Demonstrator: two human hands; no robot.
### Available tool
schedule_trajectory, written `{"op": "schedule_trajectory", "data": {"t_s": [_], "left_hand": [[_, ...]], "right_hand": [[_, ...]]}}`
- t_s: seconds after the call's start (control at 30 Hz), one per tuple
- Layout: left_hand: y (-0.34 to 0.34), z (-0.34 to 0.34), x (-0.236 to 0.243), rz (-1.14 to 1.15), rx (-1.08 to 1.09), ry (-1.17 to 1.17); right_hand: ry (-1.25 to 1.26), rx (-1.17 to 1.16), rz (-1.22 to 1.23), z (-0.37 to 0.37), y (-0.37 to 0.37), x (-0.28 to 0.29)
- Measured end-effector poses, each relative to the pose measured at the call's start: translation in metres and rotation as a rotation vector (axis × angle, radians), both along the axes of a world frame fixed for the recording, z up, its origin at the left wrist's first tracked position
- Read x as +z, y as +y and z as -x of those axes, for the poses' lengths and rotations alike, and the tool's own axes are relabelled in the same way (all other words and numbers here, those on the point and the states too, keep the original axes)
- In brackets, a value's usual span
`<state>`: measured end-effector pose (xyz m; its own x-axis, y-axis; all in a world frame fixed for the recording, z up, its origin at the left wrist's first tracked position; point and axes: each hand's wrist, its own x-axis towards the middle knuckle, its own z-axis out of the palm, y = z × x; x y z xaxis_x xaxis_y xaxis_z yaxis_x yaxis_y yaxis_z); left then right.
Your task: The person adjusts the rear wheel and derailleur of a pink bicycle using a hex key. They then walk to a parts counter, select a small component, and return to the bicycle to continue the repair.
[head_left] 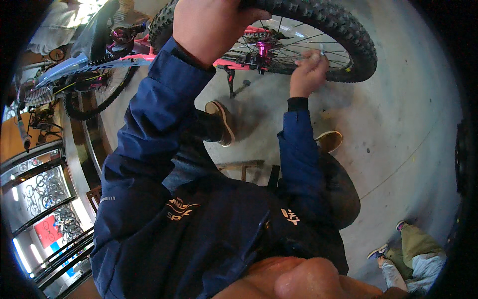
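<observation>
A pink bicycle (226, 64) hangs at the top, its knobbly black tyre (361, 45) round a spoked wheel with a purple hub (262, 50). My left hand (209, 27) grips the top of the tyre, thumb out along it, other fingers mostly hidden. My right hand (311, 70) is pinched among the spokes near the rim's lower right, by a small pale, slim piece (322, 50); whether that is a tool or a wheel part I cannot tell.
A blue bicycle (64, 72) stands at left, beside windows with bikes showing (42, 189). My shoes (219, 122) are on the concrete floor (398, 139) near a wooden stool (239, 164). Another person's legs (413, 244) show at lower right.
</observation>
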<state>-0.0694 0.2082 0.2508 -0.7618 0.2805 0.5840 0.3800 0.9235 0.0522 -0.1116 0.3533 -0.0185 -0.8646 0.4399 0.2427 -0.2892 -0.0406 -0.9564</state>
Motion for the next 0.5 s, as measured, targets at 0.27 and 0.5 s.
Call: {"op": "schedule_trajectory", "data": {"t_s": [0.27,0.5], "left_hand": [[0.004,-0.002,-0.001,0.016,0.000,0.012],[0.004,0.000,-0.002,0.022,0.018,-0.005]], "right_hand": [[-0.038,-0.147,0.257,-0.014,0.020,-0.054],[-0.343,0.176,0.618,0.015,0.012,-0.098]]}}
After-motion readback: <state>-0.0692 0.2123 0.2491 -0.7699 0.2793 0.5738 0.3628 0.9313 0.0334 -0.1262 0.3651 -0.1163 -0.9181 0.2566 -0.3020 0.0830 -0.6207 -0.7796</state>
